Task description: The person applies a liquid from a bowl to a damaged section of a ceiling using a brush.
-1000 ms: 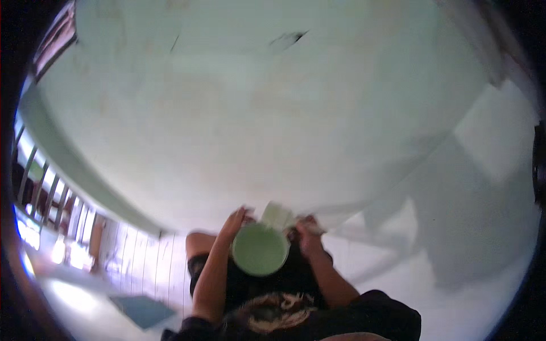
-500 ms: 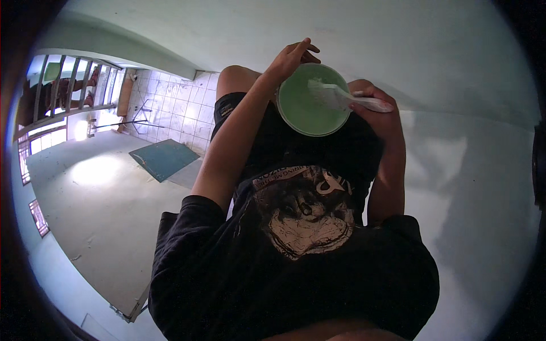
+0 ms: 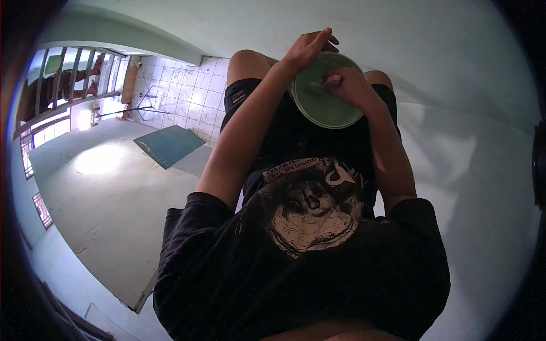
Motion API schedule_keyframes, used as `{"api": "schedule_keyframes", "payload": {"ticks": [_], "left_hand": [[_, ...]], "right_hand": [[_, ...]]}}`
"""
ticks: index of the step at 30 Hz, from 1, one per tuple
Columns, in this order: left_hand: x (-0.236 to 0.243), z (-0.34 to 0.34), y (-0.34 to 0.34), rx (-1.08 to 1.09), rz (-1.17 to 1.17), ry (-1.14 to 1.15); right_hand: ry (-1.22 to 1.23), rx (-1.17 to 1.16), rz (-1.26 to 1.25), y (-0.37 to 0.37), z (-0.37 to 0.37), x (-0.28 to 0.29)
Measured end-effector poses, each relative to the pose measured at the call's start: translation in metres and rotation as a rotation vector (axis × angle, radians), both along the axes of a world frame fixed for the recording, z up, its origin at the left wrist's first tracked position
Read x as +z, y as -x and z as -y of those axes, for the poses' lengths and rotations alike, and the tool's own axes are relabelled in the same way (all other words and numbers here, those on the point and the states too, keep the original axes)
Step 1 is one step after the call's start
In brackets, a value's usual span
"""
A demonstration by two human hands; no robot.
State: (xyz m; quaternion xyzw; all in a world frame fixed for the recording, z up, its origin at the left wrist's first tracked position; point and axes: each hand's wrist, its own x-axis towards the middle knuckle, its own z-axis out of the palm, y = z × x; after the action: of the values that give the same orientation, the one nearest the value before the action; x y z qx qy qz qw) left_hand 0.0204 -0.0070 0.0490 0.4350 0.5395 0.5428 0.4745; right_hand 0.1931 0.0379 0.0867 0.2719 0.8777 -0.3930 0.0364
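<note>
A round green bucket [image 3: 313, 113] of pale green liquid sits at my lap, between my knees. My left hand [image 3: 307, 50] lies at its upper rim, fingers apart and loosely bent, thumb out of sight. Over the liquid, my right hand [image 3: 350, 88] is closed on the handle of a whitish brush [image 3: 317, 85], whose head is mostly hidden by the hand and bucket's shade.
A pale wall [image 3: 432, 51] rises close in front. Leftward are a railing [image 3: 38, 88] with what look like a person's legs behind, a tiled floor [image 3: 187, 85], a metal stand [image 3: 145, 109], a blue-green sheet [image 3: 168, 145] and a large grey panel [image 3: 96, 216].
The view has tilted down toward my body. Over the last half second my right hand has swung inward over the bucket with the brush, now mostly covering it.
</note>
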Motion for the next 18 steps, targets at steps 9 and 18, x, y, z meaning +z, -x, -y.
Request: {"api": "schedule_keyframes", "payload": {"ticks": [9,18], "left_hand": [[0.006,-0.002,0.000,-0.036,-0.019,0.042],[0.002,-0.005,-0.002,-0.014,0.001,0.048]], "right_hand": [[-0.032,-0.033,0.089,0.006,0.004,-0.014],[0.140,-0.208,-0.042,-0.018,0.003,0.031]]}}
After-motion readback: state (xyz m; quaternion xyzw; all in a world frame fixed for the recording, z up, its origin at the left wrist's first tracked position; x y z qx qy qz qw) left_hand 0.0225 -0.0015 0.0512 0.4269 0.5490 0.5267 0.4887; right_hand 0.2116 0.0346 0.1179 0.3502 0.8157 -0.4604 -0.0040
